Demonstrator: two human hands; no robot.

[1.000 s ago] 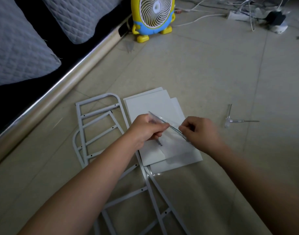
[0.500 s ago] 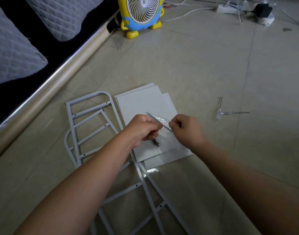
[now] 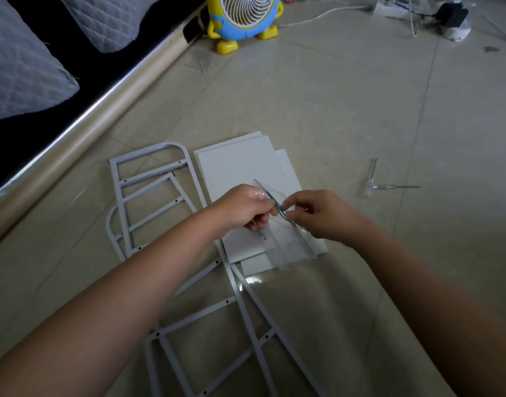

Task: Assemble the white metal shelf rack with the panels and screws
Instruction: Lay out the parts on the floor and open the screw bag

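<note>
The yellow and blue fan (image 3: 241, 15) is cut off by the top edge, and the white tubular metal side frames (image 3: 148, 193) run past the bottom edge, partly hidden under the left forearm (image 3: 131, 282). The clear plastic bag (image 3: 287, 242) pinched between left hand (image 3: 243, 209) and right hand (image 3: 317, 214) covers part of the stacked flat white panels (image 3: 237, 164), and its contents are too small to tell.
</note>
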